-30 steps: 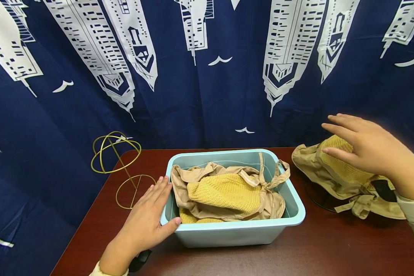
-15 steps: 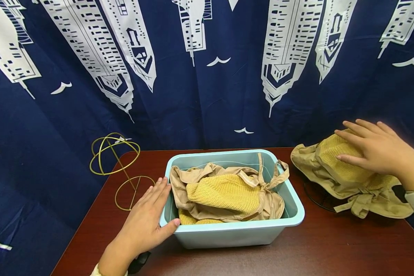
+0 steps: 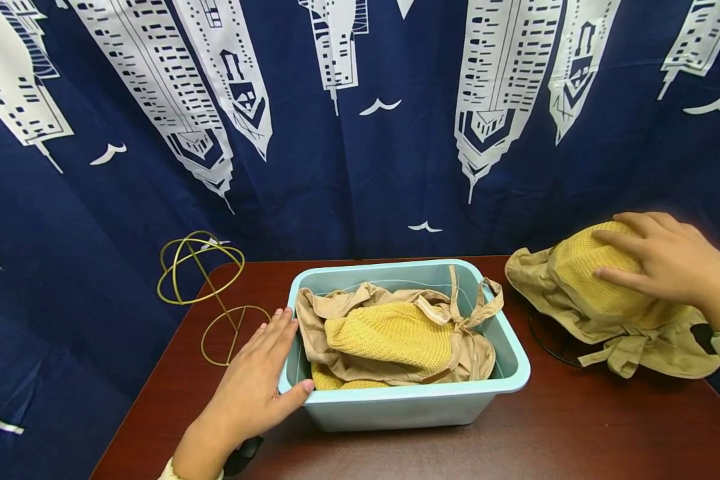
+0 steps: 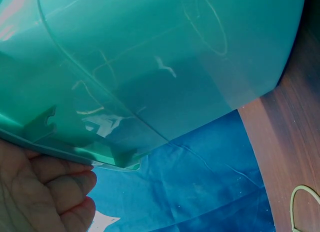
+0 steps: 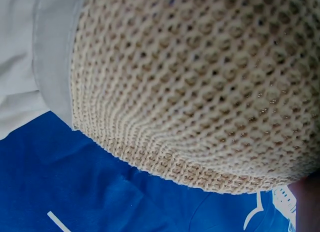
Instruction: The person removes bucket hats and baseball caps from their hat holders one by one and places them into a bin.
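A pale blue plastic bin point(image 3: 396, 407) stands mid-table in the head view. In it lies a sun hat with a yellow knit crown point(image 3: 390, 337), beige cloth brim and tied bow; more yellow knit shows beneath. My left hand point(image 3: 249, 380) rests along the bin's left rim, thumb at the front corner; the left wrist view shows its fingers point(image 4: 67, 189) at the rim. At the right, a similar sun hat point(image 3: 588, 273) sits tilted over a black wire base. My right hand point(image 3: 666, 260) rests over its crown, fingers slightly bent. Close knit point(image 5: 200, 92) fills the right wrist view.
A gold wire hat stand point(image 3: 222, 300) stands behind my left hand at the table's left side. The dark red wooden table point(image 3: 546, 433) backs onto a navy curtain point(image 3: 348, 180) printed with white buildings.
My right hand has moved right and slightly down onto the hat's crown, its fingers now more bent. My left hand and the bin have stayed in place.
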Demonstrator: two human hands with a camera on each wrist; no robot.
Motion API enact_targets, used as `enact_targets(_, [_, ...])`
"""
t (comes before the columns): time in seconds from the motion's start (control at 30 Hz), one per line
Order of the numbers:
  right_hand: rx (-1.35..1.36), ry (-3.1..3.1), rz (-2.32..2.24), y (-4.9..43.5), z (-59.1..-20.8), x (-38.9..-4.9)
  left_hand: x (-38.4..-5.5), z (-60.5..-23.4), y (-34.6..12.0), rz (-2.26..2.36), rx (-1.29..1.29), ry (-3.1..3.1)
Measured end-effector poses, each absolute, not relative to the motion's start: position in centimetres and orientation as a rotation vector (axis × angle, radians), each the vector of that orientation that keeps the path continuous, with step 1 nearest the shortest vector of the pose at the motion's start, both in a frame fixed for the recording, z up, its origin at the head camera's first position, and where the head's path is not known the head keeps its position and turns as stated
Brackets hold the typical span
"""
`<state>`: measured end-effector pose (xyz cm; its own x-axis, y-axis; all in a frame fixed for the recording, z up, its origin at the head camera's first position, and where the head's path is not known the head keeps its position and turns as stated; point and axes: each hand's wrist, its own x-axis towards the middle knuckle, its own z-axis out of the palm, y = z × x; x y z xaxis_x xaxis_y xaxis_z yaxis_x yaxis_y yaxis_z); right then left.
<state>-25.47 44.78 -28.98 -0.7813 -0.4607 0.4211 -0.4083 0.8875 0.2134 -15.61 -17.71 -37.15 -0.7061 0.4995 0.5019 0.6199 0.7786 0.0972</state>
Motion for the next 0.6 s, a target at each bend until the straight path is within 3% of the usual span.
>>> enact_targets(0.6, [0.604,-2.546,-0.095,44.43,-28.8,-25.78,-15.58,-37.31,-17.66,-0.362,-0.844,-2.495])
